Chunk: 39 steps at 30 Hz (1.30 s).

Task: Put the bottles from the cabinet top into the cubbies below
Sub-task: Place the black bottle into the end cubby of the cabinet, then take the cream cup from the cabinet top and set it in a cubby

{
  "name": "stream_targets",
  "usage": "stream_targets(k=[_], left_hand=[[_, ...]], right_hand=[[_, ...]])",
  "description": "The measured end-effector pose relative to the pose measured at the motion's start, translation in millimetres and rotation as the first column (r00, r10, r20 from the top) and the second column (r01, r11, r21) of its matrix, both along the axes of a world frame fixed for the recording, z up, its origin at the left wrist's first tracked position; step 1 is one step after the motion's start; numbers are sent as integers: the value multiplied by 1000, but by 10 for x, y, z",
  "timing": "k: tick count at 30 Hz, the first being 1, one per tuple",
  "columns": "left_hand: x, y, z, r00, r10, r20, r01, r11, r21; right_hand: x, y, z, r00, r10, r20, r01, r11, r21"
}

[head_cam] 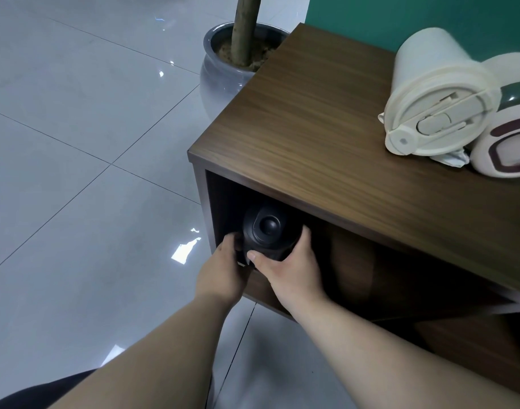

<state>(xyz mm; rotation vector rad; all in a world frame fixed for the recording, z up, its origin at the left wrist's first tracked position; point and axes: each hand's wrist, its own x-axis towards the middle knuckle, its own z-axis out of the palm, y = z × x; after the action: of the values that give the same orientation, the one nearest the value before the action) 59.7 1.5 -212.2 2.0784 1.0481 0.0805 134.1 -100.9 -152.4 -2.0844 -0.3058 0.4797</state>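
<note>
A black bottle (266, 231) stands upright in the leftmost cubby (223, 196) of the brown wooden cabinet, its round lid facing up. My left hand (223, 270) grips its left side and my right hand (288, 267) wraps its right side, thumb across the front. On the cabinet top (311, 119) at the right stands a cream bottle (435, 95) with a flip lid. Beside it, cut off by the frame's right edge, is a white bottle with a maroon-trimmed lid (509, 143).
A grey ceramic pot (223, 72) with a plant trunk stands on the glossy tiled floor just behind the cabinet's left corner. A crumpled tissue (453, 160) lies between the two bottles on top. More cubby space opens to the right (370, 276). A green wall backs the cabinet.
</note>
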Motion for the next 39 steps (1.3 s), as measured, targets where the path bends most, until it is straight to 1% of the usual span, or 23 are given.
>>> stream_targets(k=[10,14,19,21,25,28,30,31,33,36,38,39], left_hand=[[4,-9,-3,1000,-7,-6,8,1000,15],[13,-11,-9,1000,-6,13,6,1000,20],[15,-1,-39,1000,-1,13,2,1000,-8],[-16,-7,-11,1000,8,14,-8,1000,-22],[-133,32,-76,994,-63,-91,60,998,-36],[-214,-6,177,971,-140,-194,118,985,-123],[-260,-61,400,939,-217,-268,165,965,-205],[-272,-84,516,925,-258,-280,194,952,-236],[-292,-158,818,908,-317,-275,255,937,-239],[-339,-279,1255,924,-331,-191,302,939,-163],[-425,-333,1517,944,-316,-91,304,944,-125],[-474,-341,1622,951,-308,-27,302,944,-131]], right_hand=[[23,-8,4,999,39,-5,-39,998,-54],[29,-21,-14,999,43,-23,-45,996,-79],[74,-84,-126,995,55,-84,-70,981,-184],[86,-133,-134,986,89,-143,-124,957,-261],[45,-248,-84,961,154,-229,-240,876,-418],[19,-367,104,939,209,-273,-322,810,-490],[-4,-486,272,930,264,-258,-359,806,-471],[-30,-550,351,932,268,-242,-353,816,-457],[-121,-692,545,948,241,-210,-308,865,-397],[-297,-911,886,960,265,-92,-279,928,-246],[-386,-1056,1142,968,249,24,-243,958,-150],[-404,-1115,1273,973,218,80,-209,972,-110]])
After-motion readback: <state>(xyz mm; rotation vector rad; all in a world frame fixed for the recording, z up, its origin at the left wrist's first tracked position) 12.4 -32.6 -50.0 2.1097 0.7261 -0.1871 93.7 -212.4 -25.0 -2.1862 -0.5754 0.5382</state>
